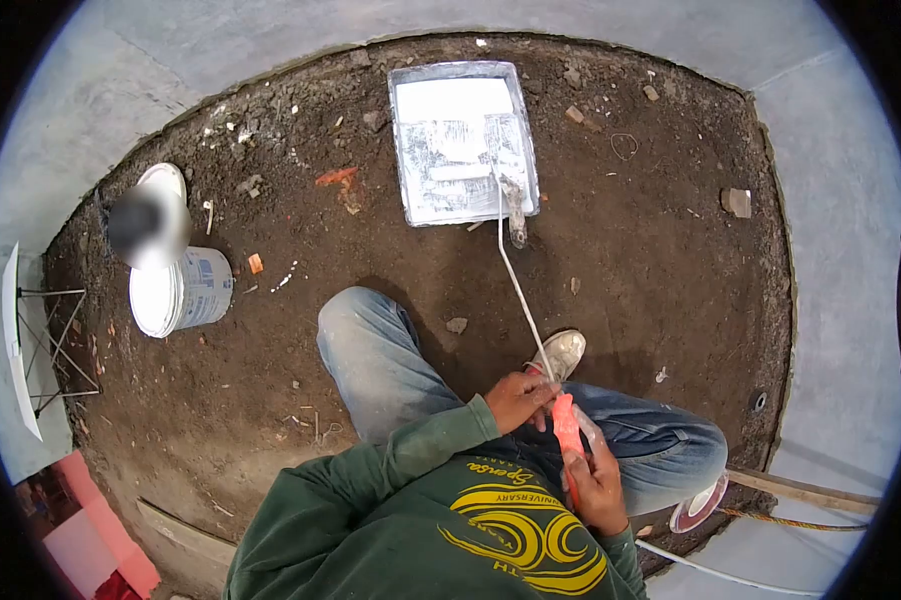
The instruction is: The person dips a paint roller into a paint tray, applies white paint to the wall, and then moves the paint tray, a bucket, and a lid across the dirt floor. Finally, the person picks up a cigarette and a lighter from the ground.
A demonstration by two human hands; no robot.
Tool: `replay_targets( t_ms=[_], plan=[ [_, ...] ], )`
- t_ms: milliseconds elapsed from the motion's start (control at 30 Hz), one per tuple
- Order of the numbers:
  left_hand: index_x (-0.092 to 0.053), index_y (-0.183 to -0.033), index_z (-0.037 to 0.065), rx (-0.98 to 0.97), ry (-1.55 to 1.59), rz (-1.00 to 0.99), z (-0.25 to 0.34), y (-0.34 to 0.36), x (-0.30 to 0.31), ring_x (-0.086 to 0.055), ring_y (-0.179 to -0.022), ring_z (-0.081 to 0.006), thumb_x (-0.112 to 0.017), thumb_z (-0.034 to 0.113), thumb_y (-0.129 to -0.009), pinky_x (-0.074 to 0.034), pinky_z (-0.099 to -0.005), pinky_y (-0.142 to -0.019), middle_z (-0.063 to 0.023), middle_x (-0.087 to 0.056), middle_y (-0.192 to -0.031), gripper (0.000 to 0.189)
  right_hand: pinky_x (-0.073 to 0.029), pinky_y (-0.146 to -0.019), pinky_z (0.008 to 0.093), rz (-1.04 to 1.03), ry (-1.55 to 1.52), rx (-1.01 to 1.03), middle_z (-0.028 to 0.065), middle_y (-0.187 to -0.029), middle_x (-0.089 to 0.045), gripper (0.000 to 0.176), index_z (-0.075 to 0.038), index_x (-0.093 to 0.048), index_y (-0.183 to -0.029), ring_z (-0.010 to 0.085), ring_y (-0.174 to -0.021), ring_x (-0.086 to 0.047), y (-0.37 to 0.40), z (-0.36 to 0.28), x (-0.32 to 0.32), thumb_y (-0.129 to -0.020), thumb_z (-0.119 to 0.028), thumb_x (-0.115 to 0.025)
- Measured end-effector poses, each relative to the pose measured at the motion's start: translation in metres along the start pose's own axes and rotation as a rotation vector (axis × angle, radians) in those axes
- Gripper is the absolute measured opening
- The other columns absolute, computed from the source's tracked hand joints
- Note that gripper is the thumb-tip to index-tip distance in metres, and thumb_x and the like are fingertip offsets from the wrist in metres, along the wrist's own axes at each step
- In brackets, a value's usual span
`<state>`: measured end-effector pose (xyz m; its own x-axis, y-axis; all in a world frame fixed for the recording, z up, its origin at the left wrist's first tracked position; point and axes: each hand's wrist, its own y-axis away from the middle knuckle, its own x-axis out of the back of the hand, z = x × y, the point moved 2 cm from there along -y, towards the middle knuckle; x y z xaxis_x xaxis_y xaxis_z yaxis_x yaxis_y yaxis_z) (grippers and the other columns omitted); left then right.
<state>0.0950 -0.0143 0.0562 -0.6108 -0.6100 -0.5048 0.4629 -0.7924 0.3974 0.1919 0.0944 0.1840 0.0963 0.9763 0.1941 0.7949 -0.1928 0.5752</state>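
My right hand (pixel 598 483) is wrapped round the orange handle (pixel 567 425) of a paint roller. My left hand (pixel 520 400) is closed at the top of that handle, around the base of its long white rod (pixel 518 285). The rod runs forward to a paint tray (pixel 402 170) on the ground, where the white roller head (pixel 460 173) lies. White paint (pixel 452 100) fills the far end of the tray, and streaks cover the rest. A paint-crusted stick-like piece (pixel 515 212) leans over the tray's near edge.
Bare soil with rubble surrounds me, bounded by grey walls. A white paint bucket (pixel 205 288) stands at left, by a lid (pixel 162 182) and a blurred dark shape. A brick piece (pixel 736 203) lies right. Behind my right knee are a wooden plank (pixel 805 490) and a rope (pixel 790 519).
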Motion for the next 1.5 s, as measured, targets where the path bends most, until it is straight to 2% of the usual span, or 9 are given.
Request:
replay_targets(
  t_ms=[200,400,533,700,900,967,1200,1333,1500],
  plan=[
    [-0.059,-0.092,0.002,-0.022,0.082,0.114,-0.003,-0.026,0.028,-0.059,-0.056,-0.0108,-0.046,0.033,-0.092,-0.048,-0.0227,-0.05,-0.0044,-0.061,-0.07,0.033,-0.037,-0.049,0.0196,0.026,0.231,0.11,0.0002,-0.073,-0.051,0.045,-0.007,-0.034,-0.133,0.0044,-0.054,-0.043,-0.037,-0.021,-0.011,-0.09,-0.011,-0.045],
    [-0.06,-0.089,0.003,-0.119,-0.08,0.263,0.042,-0.063,0.075,-0.06,-0.058,-0.011,-0.047,0.032,-0.092,-0.049,-0.0237,-0.052,-0.0038,-0.061,-0.069,0.032,-0.035,-0.037,0.0247,0.008,0.116,0.164,0.0022,-0.06,-0.048,0.045,-0.007,-0.035,-0.132,0.0086,-0.039,-0.04,-0.099,-0.031,-0.019,-0.089,-0.015,-0.047],
    [-0.06,-0.087,0.002,-0.16,-0.005,0.206,0.044,-0.056,0.051,-0.059,-0.059,-0.0103,-0.047,0.031,-0.091,-0.049,-0.0238,-0.053,-0.0039,-0.061,-0.072,0.032,-0.034,-0.035,0.0232,0.016,0.014,0.206,0.0016,-0.06,-0.048,0.046,-0.008,-0.034,-0.133,0.0071,-0.039,-0.039,-0.079,-0.026,-0.015,-0.089,-0.012,-0.047],
    [-0.059,-0.089,0.0,-0.158,0.02,0.168,0.038,-0.028,0.02,-0.058,-0.06,-0.0095,-0.046,0.027,-0.092,-0.048,-0.0237,-0.055,-0.0037,-0.059,-0.071,0.03,-0.034,-0.039,0.0195,0.05,-0.011,0.037,0.0006,-0.065,-0.048,0.048,-0.009,-0.033,-0.134,0.0044,-0.045,-0.04,-0.039,-0.026,-0.011,-0.089,-0.008,-0.045],
    [-0.058,-0.089,-0.001,-0.105,-0.165,0.236,0.032,0.009,0.045,-0.057,-0.062,-0.009,-0.045,0.025,-0.092,-0.047,-0.0236,-0.058,-0.0044,-0.059,-0.071,0.029,-0.038,-0.043,0.0214,-0.04,-0.005,0.016,0.001,-0.065,-0.049,0.046,-0.007,-0.035,-0.132,0.0067,-0.047,-0.044,-0.04,-0.012,-0.032,-0.088,-0.008,-0.047],
    [-0.059,-0.087,0.0,-0.064,0.01,0.211,0.024,0.015,0.054,-0.057,-0.063,-0.0098,-0.045,0.026,-0.093,-0.047,-0.024,-0.058,-0.0042,-0.059,-0.072,0.03,-0.038,-0.043,0.0225,-0.072,0.082,0.092,0.0021,-0.064,-0.05,0.046,-0.007,-0.035,-0.132,0.0079,-0.046,-0.045,-0.043,-0.015,-0.043,-0.088,-0.009,-0.047],
    [-0.06,-0.092,0.001,-0.094,-0.08,0.146,0.031,0.001,0.035,-0.059,-0.06,-0.0106,-0.046,0.028,-0.093,-0.048,-0.0232,-0.056,-0.0043,-0.061,-0.073,0.031,-0.036,-0.04,0.0214,-0.032,-0.012,-0.054,0.0016,-0.065,-0.05,0.048,-0.008,-0.036,-0.133,0.0056,-0.045,-0.041,-0.028,-0.023,-0.023,-0.087,-0.006,-0.048],
    [-0.059,-0.095,0.0,-0.057,-0.016,0.032,0.024,-0.014,0.004,-0.059,-0.057,-0.0098,-0.045,0.03,-0.093,-0.047,-0.0215,-0.052,-0.0048,-0.061,-0.073,0.033,-0.034,-0.04,0.0197,0.081,-0.012,0.05,-0.0005,-0.068,-0.049,0.047,-0.008,-0.035,-0.133,0.0039,-0.049,-0.041,-0.013,-0.02,-0.004,-0.087,-0.005,-0.047],
    [-0.059,-0.094,-0.001,-0.045,-0.002,0.023,0.018,-0.027,-0.006,-0.06,-0.056,-0.0106,-0.045,0.031,-0.093,-0.048,-0.022,-0.05,-0.0061,-0.061,-0.073,0.035,-0.034,-0.039,0.0201,0.065,-0.012,-0.022,-0.0006,-0.061,-0.046,0.047,-0.008,-0.034,-0.134,0.0043,-0.045,-0.04,-0.014,-0.012,0.014,-0.089,-0.008,-0.046]
  ],
)
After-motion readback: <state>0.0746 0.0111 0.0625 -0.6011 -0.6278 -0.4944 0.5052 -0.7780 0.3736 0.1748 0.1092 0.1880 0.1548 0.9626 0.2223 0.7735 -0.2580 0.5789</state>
